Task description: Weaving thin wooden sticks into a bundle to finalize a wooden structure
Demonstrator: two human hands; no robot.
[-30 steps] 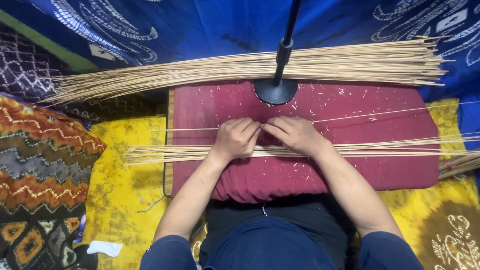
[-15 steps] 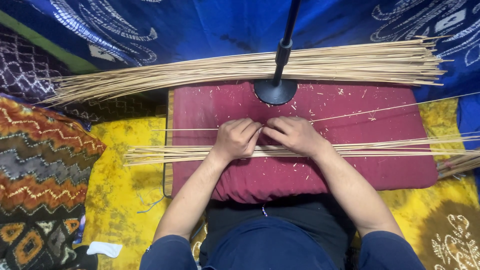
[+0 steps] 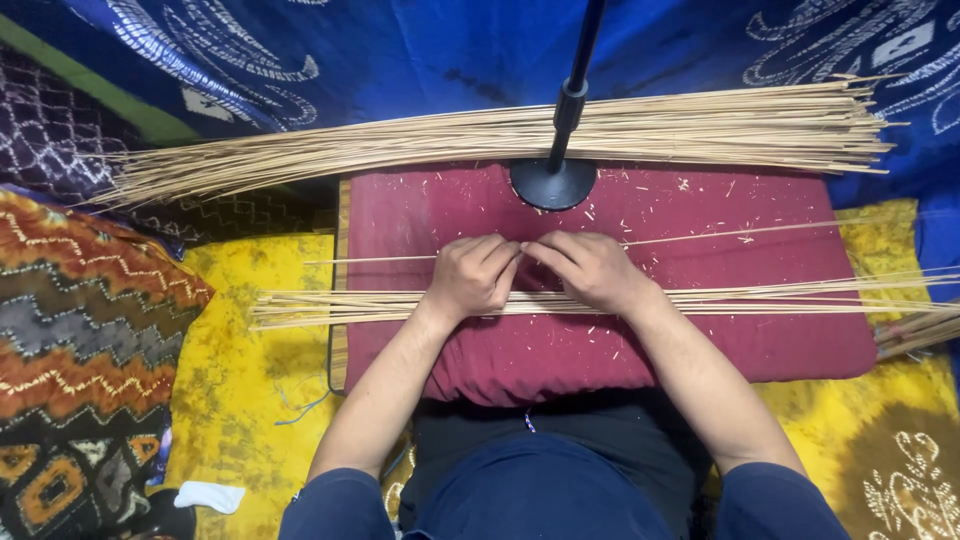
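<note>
My left hand [image 3: 472, 274] and my right hand [image 3: 588, 268] meet fingertip to fingertip over a maroon cushion [image 3: 610, 350]. Together they pinch one thin pale stick [image 3: 380, 259] that runs from far left to far right across the cushion. Under both hands lies a flat row of several similar sticks [image 3: 330, 303], stretching sideways past both cushion edges. A large bundle of long pale sticks [image 3: 700, 125] lies along the cushion's far edge.
A black stand with a round base [image 3: 553, 183] rises from the cushion's far middle. Yellow patterned cloth [image 3: 250, 380] lies left and right, blue patterned cloth [image 3: 400, 60] behind, and a zigzag-patterned textile [image 3: 80, 330] at left. Small pale shavings dot the cushion.
The hands stay at the same spot over the cushion; the single stick's right end has tilted slightly. Nothing else has moved.
</note>
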